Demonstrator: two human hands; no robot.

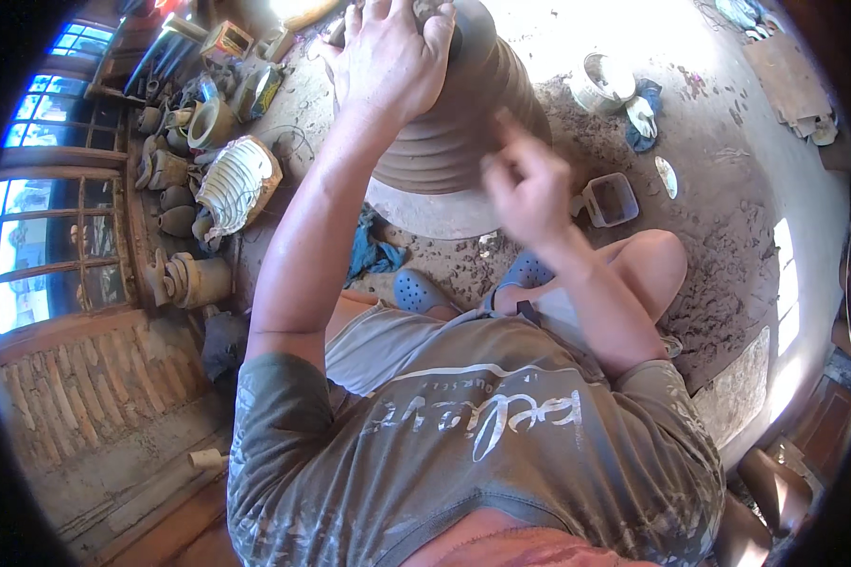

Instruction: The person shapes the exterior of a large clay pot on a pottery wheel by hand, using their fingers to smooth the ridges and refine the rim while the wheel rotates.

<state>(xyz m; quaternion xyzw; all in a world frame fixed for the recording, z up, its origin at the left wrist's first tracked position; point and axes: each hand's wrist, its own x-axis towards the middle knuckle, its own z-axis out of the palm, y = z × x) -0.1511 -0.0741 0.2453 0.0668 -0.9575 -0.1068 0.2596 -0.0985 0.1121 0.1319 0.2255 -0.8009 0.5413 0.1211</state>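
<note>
Clay pot [444, 142], one; left hand [392, 61] spread at top; right hand [532, 184] blurred, closure unclear; blue clogs [420, 291], two.

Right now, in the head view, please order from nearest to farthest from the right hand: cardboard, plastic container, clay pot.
1. Clay pot: close, upper left of the right hand.
2. Plastic container: to the right.
3. Cardboard: far upper right.

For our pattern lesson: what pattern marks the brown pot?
Ridges ring the brown pot: head view.
</note>
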